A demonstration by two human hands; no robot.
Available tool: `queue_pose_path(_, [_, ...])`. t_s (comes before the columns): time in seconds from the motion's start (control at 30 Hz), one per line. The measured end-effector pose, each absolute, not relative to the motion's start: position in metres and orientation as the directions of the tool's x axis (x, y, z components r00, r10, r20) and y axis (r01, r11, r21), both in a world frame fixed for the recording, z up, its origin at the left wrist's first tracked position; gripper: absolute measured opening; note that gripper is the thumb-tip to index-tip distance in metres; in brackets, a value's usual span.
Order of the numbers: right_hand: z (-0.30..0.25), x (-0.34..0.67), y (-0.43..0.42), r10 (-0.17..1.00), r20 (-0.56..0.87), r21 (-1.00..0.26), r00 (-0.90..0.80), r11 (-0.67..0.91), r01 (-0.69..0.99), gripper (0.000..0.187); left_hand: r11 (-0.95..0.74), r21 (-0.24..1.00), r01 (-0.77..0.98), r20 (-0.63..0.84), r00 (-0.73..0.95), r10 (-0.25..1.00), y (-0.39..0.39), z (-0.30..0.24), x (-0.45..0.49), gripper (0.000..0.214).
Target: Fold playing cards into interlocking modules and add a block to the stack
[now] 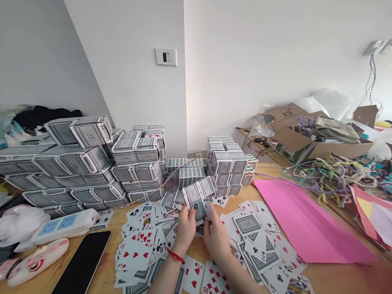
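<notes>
My left hand (186,226), with a red string bracelet, is closed on a small block of folded playing cards (197,194), its patterned grey backs facing up. My right hand (215,234) grips the near right side of the same block, where a bent card (207,207) shows a black mark. Fingers hide the block's lower part. Below and around both hands lie loose playing cards, among them a ten of diamonds (219,284), a five of hearts (193,272) and a three of hearts (134,255). Others lie face down.
Stacked card blocks rise at left (72,159), centre left (137,161) and behind my hands (226,165). A phone (82,263) and a power strip (64,225) lie left. Pink paper (309,221), tangled fuzzy strands (340,179) and an open cardboard box (341,151) are right.
</notes>
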State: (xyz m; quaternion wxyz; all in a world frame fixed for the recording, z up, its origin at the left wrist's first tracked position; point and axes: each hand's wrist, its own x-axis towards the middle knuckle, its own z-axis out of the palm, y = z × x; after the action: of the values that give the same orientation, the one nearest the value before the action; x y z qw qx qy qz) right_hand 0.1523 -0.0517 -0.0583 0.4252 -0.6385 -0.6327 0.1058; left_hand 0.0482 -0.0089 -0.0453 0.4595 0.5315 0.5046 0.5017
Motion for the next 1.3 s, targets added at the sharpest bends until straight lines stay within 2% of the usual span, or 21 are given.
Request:
queue_pose_path(0.2, [-0.06, 0.148, -0.053, 0.895, 0.445, -0.54, 0.02, 0.251, 0.803, 0.058, -0.057, 0.998, -0.015, 0.056, -0.031, 0.998, -0.01, -0.042, 0.049, 0.022])
queue_pose_path(0.3, [-0.059, 0.142, -0.055, 0.905, 0.425, -0.518, 0.006, 0.238, 0.821, 0.063, -0.051, 0.998, -0.028, 0.05, -0.034, 0.998, -0.011, -0.04, 0.049, 0.025])
queue_pose_path(0.43, [-0.058, 0.133, -0.058, 0.887, 0.462, -0.485, 0.006, 0.248, 0.838, 0.074, -0.058, 0.989, -0.136, 0.061, 0.019, 0.998, -0.014, -0.033, 0.052, 0.02])
queue_pose_path(0.53, [-0.054, 0.13, -0.061, 0.882, 0.471, -0.526, 0.014, 0.269, 0.807, 0.075, 0.009, 0.986, -0.168, -0.004, 0.032, 0.999, -0.015, -0.028, 0.053, 0.021])
queue_pose_path(0.6, [-0.049, 0.134, -0.063, 0.897, 0.442, -0.614, 0.011, 0.294, 0.733, 0.069, 0.049, 0.979, -0.197, -0.047, 0.015, 0.999, -0.015, -0.027, 0.053, 0.024])
queue_pose_path(0.7, [-0.042, 0.146, -0.06, 0.916, 0.394, -0.791, 0.068, 0.301, 0.533, 0.05, 0.072, 0.955, -0.287, -0.072, 0.012, 0.997, -0.011, -0.027, 0.051, 0.026])
queue_pose_path(0.77, [-0.038, 0.156, -0.054, 0.921, 0.341, -0.897, 0.19, 0.258, 0.359, 0.038, 0.085, 0.948, -0.306, -0.08, 0.029, 0.996, -0.009, -0.028, 0.049, 0.027])
queue_pose_path(0.83, [-0.037, 0.166, -0.046, 0.951, 0.203, -0.97, 0.234, 0.163, 0.181, 0.035, 0.096, 0.956, -0.276, -0.085, 0.052, 0.995, -0.008, -0.029, 0.048, 0.027])
queue_pose_path(0.93, [-0.035, 0.177, -0.039, 0.998, -0.041, -0.997, 0.036, -0.039, -0.07, 0.04, 0.087, 0.973, -0.215, -0.073, 0.071, 0.995, -0.008, -0.031, 0.048, 0.03])
queue_pose_path(1.0, [-0.033, 0.181, -0.038, 0.987, -0.108, -0.973, -0.118, -0.129, -0.19, 0.042, 0.084, 0.979, -0.186, -0.071, 0.077, 0.994, -0.009, -0.032, 0.049, 0.032])
queue_pose_path(1.13, [-0.028, 0.18, -0.042, 0.965, -0.122, -0.94, -0.233, -0.188, -0.286, 0.04, 0.114, 0.98, -0.163, -0.097, 0.108, 0.989, -0.012, -0.034, 0.05, 0.033])
queue_pose_path(1.3, [-0.032, 0.173, -0.042, 0.986, -0.126, -0.968, -0.109, -0.147, -0.203, 0.042, 0.085, 0.986, -0.143, -0.067, 0.125, 0.99, -0.016, -0.029, 0.049, 0.028])
